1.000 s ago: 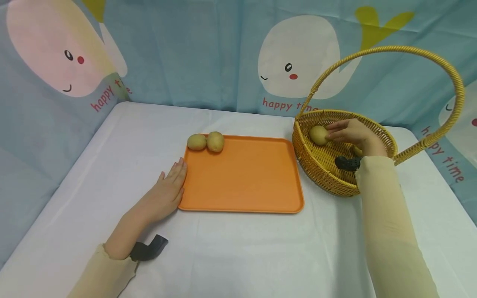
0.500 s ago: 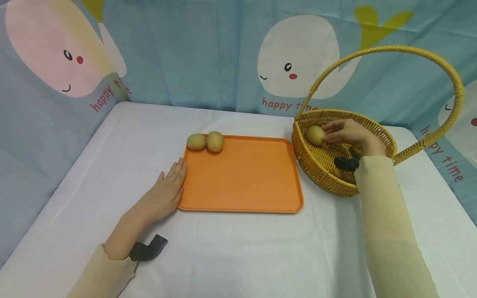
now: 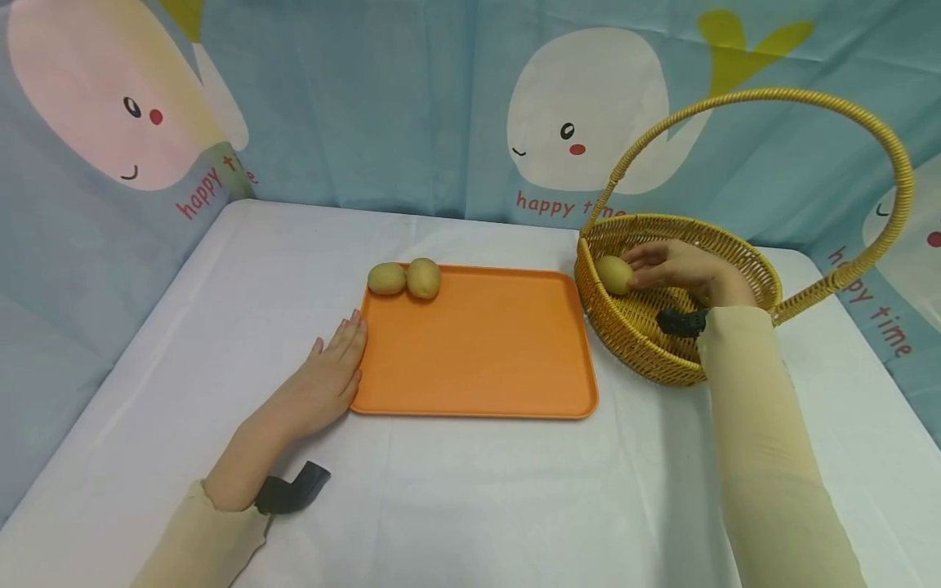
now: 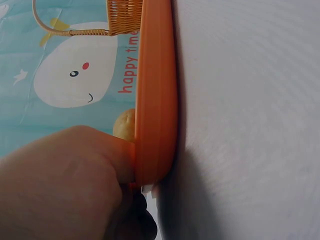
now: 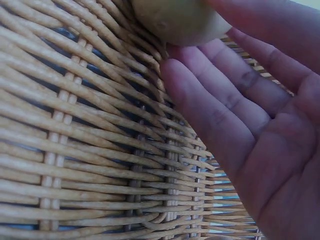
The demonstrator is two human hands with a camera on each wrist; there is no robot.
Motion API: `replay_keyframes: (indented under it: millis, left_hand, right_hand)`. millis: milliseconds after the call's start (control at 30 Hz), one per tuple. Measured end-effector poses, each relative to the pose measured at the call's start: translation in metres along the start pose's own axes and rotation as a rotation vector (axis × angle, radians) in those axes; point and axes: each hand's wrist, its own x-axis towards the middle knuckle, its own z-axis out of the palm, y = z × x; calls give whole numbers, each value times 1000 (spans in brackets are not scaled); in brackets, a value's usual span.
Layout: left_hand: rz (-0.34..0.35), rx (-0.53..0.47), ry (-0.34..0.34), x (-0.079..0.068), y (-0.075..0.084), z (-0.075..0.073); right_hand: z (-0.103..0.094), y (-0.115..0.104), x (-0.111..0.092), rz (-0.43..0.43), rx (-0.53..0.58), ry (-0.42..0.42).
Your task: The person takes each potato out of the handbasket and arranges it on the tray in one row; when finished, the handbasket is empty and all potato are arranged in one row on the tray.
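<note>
In the head view my right hand [image 3: 680,269] reaches into the yellow wicker basket [image 3: 606,314]. Its thumb and fingertips hold a potato [image 3: 613,275] near the basket's left inner wall. The right wrist view has the potato [image 5: 180,20] at the top, between thumb and fingers, close to the weave. My left hand [image 3: 323,384] lies with fairly straight fingers against the left edge of the orange tray [image 3: 478,351]. Two more potatoes, one oval [image 3: 386,279] and one rounder [image 3: 423,278], sit side by side at the tray's back left corner.
The basket's tall handle [image 3: 764,94] arches over the right arm. A white cloth [image 3: 470,490] covers the table, and a blue whale-print curtain [image 3: 412,106] hangs behind it. Dark curved devices [image 3: 294,488] are worn at both wrists.
My right hand has shifted slightly left inside the basket, and the potato has moved left with it toward the wall. The left hand and the tray stay in place.
</note>
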Motion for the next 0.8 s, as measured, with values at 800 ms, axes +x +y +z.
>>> replay_keyframes:
  millis: [800]
  left_hand:
    - [-2,-6,7,-1,0,0]
  right_hand:
    - [1,-19,-7,-63,-244,21]
